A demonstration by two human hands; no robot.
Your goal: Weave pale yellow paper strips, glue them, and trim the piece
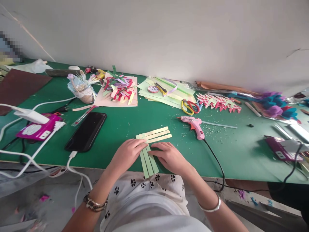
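Observation:
Green paper strips (149, 161) run down toward the table's front edge, and pale cream strips (158, 132) run off to the right from their top end, where the two sets cross. My left hand (130, 150) is closed on the crossing from the left, its fingertips pressing the paper. From the right, my right hand (170, 156) has its bent fingers at the edge of the green strips, just below the cream ones; its fingertips are partly hidden. The lower ends of the green strips overhang the table edge above my lap.
On the green table (120, 119) lie a pink glue gun (194, 124), scissors (189, 106) and a black phone (87, 132). Behind are paper scraps (120, 88), pale paper sheets (149, 87) and a red-and-white woven paper piece (219, 103). A purple power strip (40, 127) with cables stands left.

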